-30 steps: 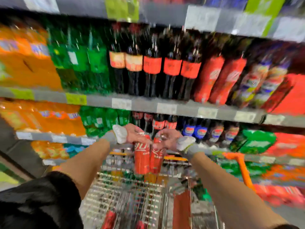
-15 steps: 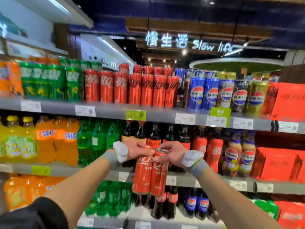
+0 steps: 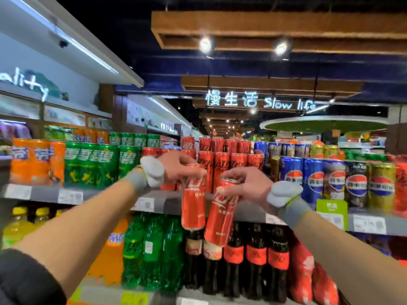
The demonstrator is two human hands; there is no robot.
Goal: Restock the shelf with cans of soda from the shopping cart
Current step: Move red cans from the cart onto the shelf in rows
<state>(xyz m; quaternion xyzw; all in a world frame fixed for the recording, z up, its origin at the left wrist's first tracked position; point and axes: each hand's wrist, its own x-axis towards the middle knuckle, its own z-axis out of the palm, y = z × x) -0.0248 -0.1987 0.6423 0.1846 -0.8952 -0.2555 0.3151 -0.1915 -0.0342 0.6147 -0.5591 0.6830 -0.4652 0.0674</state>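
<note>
My left hand [image 3: 179, 167] grips the top of a tall red soda can [image 3: 193, 202] that hangs upright. My right hand [image 3: 248, 186] grips the top of a second red soda can [image 3: 221, 216], tilted with its bottom to the left. Both cans hang in front of the edge of the top shelf [image 3: 163, 203]. Behind them on that shelf stand stacked red cans [image 3: 222, 160], with a gap at the shelf front just behind my left hand. The shopping cart is out of view.
Green cans [image 3: 92, 164] and orange cans [image 3: 33, 161] fill the shelf's left part, blue cans [image 3: 312, 183] and a gold can [image 3: 382, 186] its right. Cola bottles [image 3: 255, 256] and green bottles [image 3: 154, 249] stand on the shelf below. Price tags [image 3: 369, 224] line the shelf edge.
Both hands have lifted the two red cans from cart height up to the top shelf's edge. My view has tilted up from the cart to the can shelf.
</note>
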